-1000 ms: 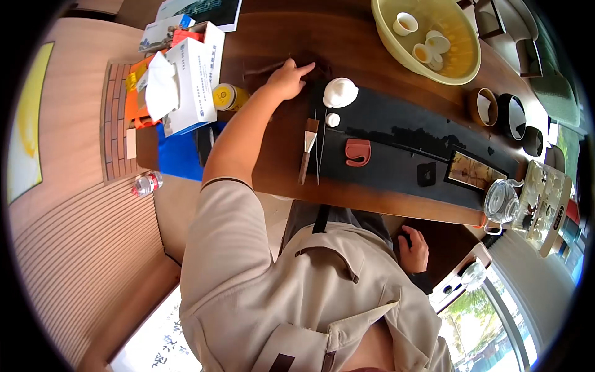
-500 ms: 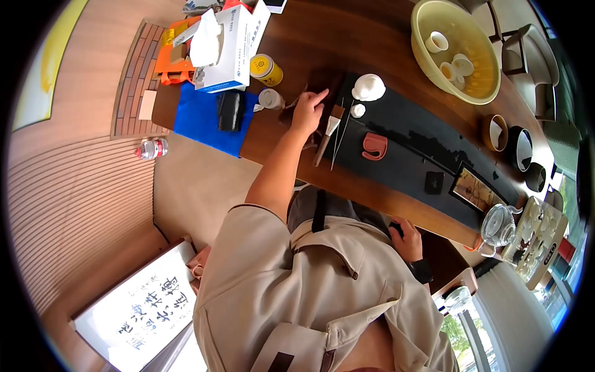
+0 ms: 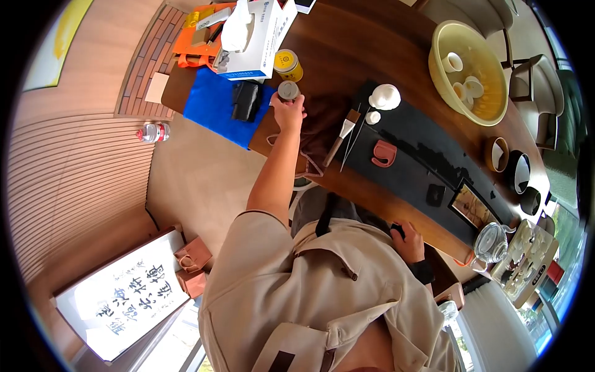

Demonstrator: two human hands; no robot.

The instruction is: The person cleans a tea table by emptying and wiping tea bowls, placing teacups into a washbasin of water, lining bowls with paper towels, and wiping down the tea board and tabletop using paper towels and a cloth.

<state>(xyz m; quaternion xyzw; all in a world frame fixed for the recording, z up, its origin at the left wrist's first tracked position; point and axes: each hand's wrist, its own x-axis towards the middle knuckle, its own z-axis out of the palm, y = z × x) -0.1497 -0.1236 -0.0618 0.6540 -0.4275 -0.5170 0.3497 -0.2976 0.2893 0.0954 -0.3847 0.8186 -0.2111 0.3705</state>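
Observation:
Reaching forward over the table, my left hand has its fingers around a small jar with a grey lid. Just behind that jar is a yellow tin. My right hand rests low by the table's near edge, fingers curled on a small dark object I cannot make out. To the right of my left hand lie a flat brush and a thin metal tool. A pink curved piece, a white rounded piece and a smaller white one sit on the black mat.
A tissue box and blue cloth with a black pouch are at the left. A yellow basin holding white cups stands far right. Bowls, a glass pot and a picture are at the right.
My left hand has moved left from beside the brush and closed around the grey-lidded jar. The view has shifted slightly. My right hand stays by the table edge.

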